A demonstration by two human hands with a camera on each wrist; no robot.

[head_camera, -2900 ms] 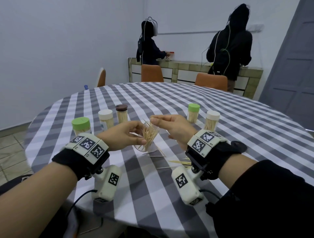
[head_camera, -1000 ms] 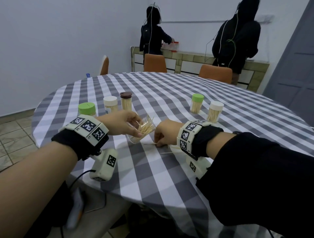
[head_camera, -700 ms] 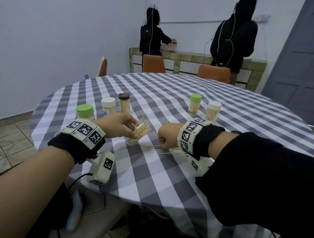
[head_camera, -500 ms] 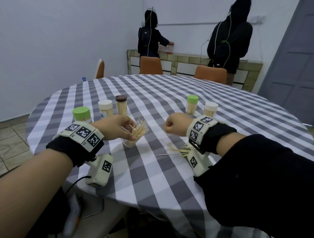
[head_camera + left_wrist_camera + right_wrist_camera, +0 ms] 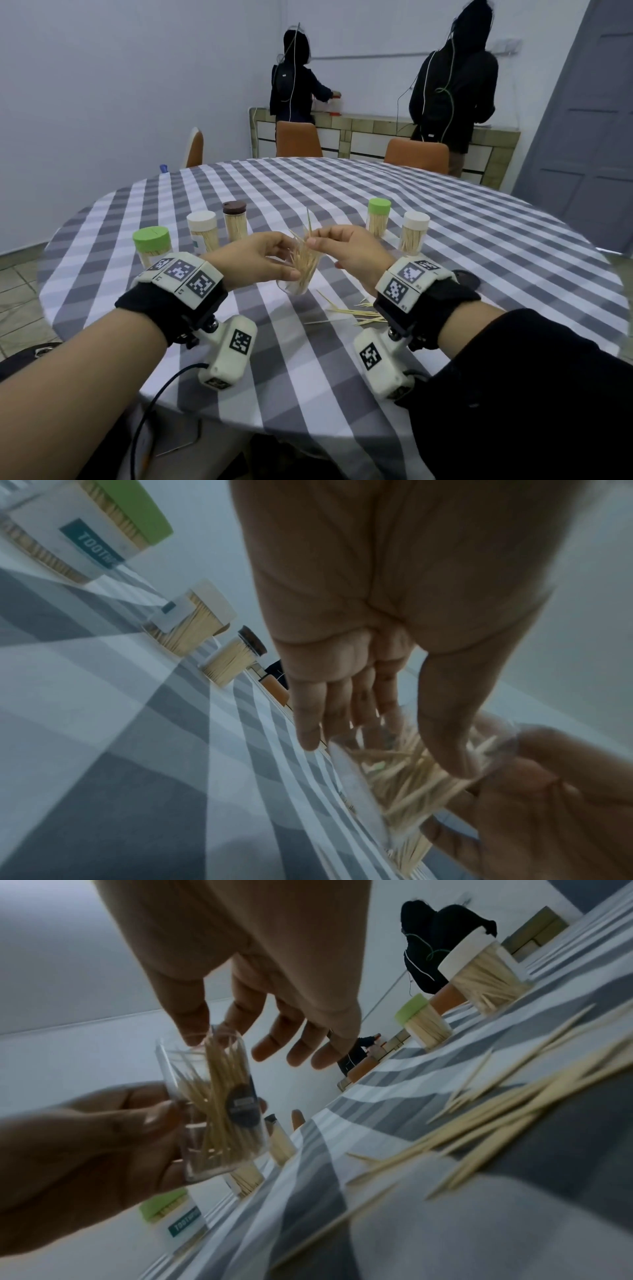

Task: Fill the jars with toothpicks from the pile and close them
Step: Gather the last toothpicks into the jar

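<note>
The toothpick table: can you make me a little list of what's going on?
Left hand: holds the open jar, tilted, part full of toothpicks
Right hand: pinches toothpicks at the jar's mouth
Loose toothpicks: on the tablecloth, under the right wrist
Closed jars: three on the left, two on the right
Lid for the open jar: not seen

Round tabletop [image 5: 342,192] under grey-and-white checked cloth; three orange chairs [image 5: 297,138] behind; tiled sideboard [image 5: 376,126] against pale walls [image 5: 102,68]; grey door [image 5: 589,120], apparently panelled; tiled floor [image 5: 13,284].
</note>
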